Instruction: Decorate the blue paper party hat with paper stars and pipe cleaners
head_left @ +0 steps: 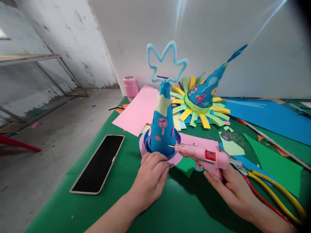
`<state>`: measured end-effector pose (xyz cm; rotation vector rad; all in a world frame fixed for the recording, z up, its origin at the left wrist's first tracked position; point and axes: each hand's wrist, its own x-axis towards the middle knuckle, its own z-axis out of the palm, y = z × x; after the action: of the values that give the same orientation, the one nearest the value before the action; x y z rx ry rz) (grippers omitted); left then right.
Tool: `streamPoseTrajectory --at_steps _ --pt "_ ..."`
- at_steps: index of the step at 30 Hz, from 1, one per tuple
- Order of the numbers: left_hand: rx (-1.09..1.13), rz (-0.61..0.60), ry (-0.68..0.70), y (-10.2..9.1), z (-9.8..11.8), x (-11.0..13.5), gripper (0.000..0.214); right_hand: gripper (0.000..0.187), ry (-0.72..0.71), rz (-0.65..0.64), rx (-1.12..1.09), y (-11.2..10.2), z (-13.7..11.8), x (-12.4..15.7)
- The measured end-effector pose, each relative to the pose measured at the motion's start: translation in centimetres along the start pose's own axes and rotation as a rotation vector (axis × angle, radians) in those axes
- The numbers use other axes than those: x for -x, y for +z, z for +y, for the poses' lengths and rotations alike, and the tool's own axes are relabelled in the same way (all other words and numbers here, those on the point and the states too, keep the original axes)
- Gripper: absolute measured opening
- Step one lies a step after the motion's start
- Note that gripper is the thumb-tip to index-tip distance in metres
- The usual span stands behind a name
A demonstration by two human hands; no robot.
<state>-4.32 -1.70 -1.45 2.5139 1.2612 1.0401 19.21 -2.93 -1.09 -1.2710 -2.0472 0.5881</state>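
A blue paper cone hat (162, 129) stands upright on the table, topped by a light-blue pipe-cleaner star (173, 53). It carries small pink drawings, and a pink paper brim (143, 147) surrounds its base. My left hand (153, 174) has its fingers curled closed over the near side of that brim; the fingertips are partly hidden. In my right hand (233, 187) is a pink hot glue gun (201, 155), gripped by its handle. Its nozzle points left, right beside the lower side of the cone.
A phone (98, 165) lies left on the green table (121, 207). Behind stand a pink bottle (130, 88) and a second cone hat (206, 89) with yellow-green strips. Scissors (274, 191), a stick (272, 132), blue paper (274, 116) and green paper (277, 158) lie right.
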Motion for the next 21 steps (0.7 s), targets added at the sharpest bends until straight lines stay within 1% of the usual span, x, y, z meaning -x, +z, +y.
streamPoseTrajectory --at_steps 9,16,21 --pt "-0.012 0.006 0.02 0.01 -0.07 0.0 0.014 0.03 0.08 -0.025 0.028 0.6 0.65 0.49" --pt "-0.02 -0.009 0.015 0.12 -0.07 0.15 0.014 0.025 -0.014 -0.011 0.056 0.36 0.16 0.07" --pt "-0.008 -0.013 0.009 0.11 -0.1 0.18 0.014 0.027 -0.051 -0.014 0.056 0.11 -0.2 -0.14"
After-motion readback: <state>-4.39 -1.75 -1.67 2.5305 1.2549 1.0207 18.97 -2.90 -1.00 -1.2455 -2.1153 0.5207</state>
